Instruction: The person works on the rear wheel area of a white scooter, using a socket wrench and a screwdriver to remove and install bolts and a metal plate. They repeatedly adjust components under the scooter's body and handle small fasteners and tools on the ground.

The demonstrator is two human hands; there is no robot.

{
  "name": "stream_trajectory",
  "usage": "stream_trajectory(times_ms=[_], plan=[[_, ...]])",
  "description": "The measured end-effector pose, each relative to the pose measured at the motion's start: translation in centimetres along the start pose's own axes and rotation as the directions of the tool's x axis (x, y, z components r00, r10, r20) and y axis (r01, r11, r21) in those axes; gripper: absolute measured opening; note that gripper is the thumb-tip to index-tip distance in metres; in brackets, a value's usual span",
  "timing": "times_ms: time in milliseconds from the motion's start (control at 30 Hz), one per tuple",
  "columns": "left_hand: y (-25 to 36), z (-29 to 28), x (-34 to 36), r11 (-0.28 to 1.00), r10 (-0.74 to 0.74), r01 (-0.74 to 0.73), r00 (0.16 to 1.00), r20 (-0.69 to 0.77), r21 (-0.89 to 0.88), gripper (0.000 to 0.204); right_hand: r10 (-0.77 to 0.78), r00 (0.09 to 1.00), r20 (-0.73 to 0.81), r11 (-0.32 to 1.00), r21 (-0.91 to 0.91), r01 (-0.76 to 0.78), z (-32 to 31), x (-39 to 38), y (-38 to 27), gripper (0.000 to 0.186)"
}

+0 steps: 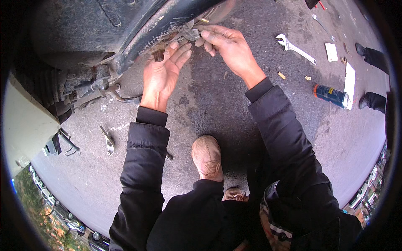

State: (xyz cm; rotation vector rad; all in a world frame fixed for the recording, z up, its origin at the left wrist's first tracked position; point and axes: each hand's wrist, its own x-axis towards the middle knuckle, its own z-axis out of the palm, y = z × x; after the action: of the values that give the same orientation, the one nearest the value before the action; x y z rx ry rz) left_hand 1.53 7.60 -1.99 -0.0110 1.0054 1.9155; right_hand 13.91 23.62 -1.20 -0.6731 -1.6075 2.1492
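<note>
My right hand (232, 48) pinches a small grey metal piece (191, 34) between thumb and fingers, beside the lower edge of a vehicle's dark body panel (144, 35). My left hand (161, 77) is palm up just left of it. Its thumb and fingers close round a threaded metal part (181, 39) that meets the grey piece. By the left thumb sits a brown, short cylindrical end (158, 55). Where the parts join is partly hidden by my fingers.
On the asphalt to the right lie an adjustable wrench (295, 48), a spray can (331, 96), a white card (331, 52) and a white strip (350, 83). At left are a metal hand tool (108, 141) and a coil spring (88, 103) under the vehicle. Another person's shoes (363, 101) show far right.
</note>
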Motion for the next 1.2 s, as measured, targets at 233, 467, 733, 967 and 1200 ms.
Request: stream_trajectory(times_ms=[233,467,733,967,1200], plan=[[-1.8,2.4,1.1,0.994,0.047,-0.057,0.993,0.104,0.091,0.03,-0.015,1.0,0.007,0.998,-0.054,0.016,0.0,-0.2,0.3,0.03],[-2.2,2.2,1.3,0.994,0.102,-0.103,0.995,0.025,0.047,0.028,-0.061,0.989,-0.137,0.994,0.077,0.072,1.5,-0.9,0.1,0.022],[-2.2,2.1,1.5,0.994,0.105,-0.106,0.993,0.06,0.022,0.024,0.049,0.995,-0.086,0.996,-0.073,-0.055,1.0,-0.9,-1.2,0.019],[-2.6,0.7,1.5,0.967,-0.084,0.118,0.985,0.154,-0.226,0.047,0.046,0.998,-0.046,0.999,0.0,-0.046,0.8,-0.3,-0.6,0.013],[-2.6,0.4,1.5,0.768,-0.151,0.399,0.873,0.464,-0.501,0.106,0.026,0.999,-0.037,0.997,0.075,-0.023,0.8,-0.4,-0.7,0.013]])
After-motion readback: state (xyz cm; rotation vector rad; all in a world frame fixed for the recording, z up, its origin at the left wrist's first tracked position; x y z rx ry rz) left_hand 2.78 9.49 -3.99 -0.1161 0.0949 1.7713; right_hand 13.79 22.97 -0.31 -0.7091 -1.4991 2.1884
